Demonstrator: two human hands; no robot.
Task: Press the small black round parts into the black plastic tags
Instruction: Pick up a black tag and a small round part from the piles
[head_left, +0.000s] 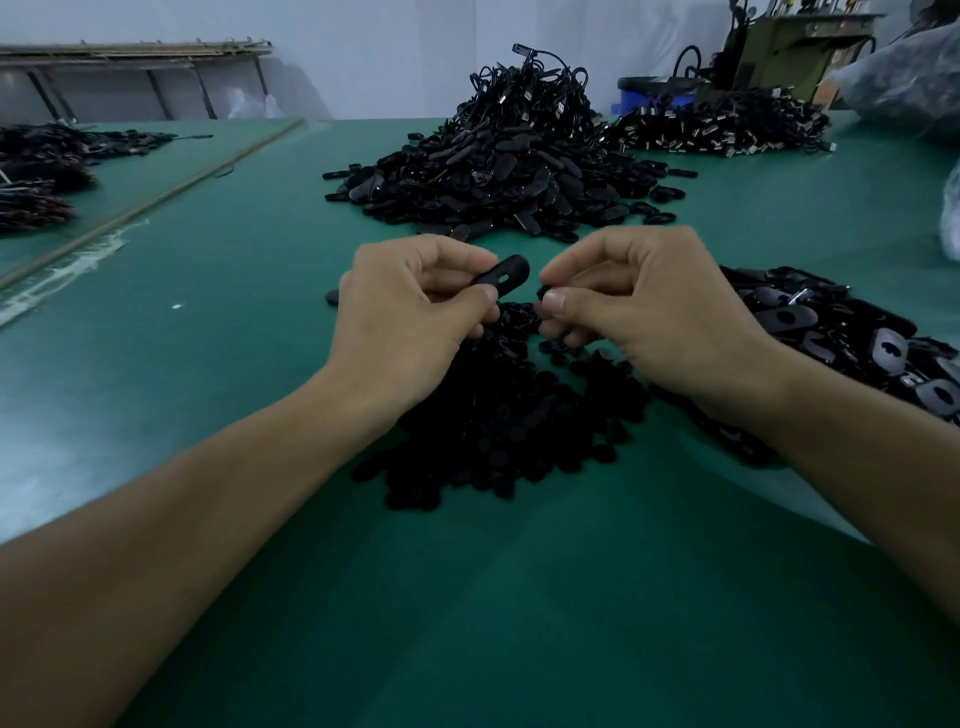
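Just now the left hand (415, 317) pinches a black tag (503, 273) between thumb and forefinger, with the other fingers curled under. The tag's long axis runs from eight o'clock to two o'clock. Its free rounded end points up and right, and a slot shows on the face turned to the camera.

Just beside that end, at about four o'clock from it, sits a small round part (543, 294), nipped between the thumb and fingertips of the right hand (644, 317). A narrow gap separates the two pieces, so they are not yet mated. The right hand is the nearer one to the opening, so I judge the next move to be a short push toward ten o'clock while the left hand steadies the tag. Nothing stands between them. Whether the part is squared to the hole cannot be told, because the thumb covers most of it.

Below both hands, at six o'clock, a heap of round parts (509, 431) lies on the green table (208, 374).

Around them:
- At ten o'clock, dark bundles (41, 171) lie beyond a wooden strip (156, 195).
- At twelve o'clock, well apart, stands a tall heap of tags (498, 176).
- At one o'clock, corded pieces (727, 127) lie near a blue bin (644, 96).
- At three o'clock, a spread of tags (852, 338) sits just beside the right wrist.
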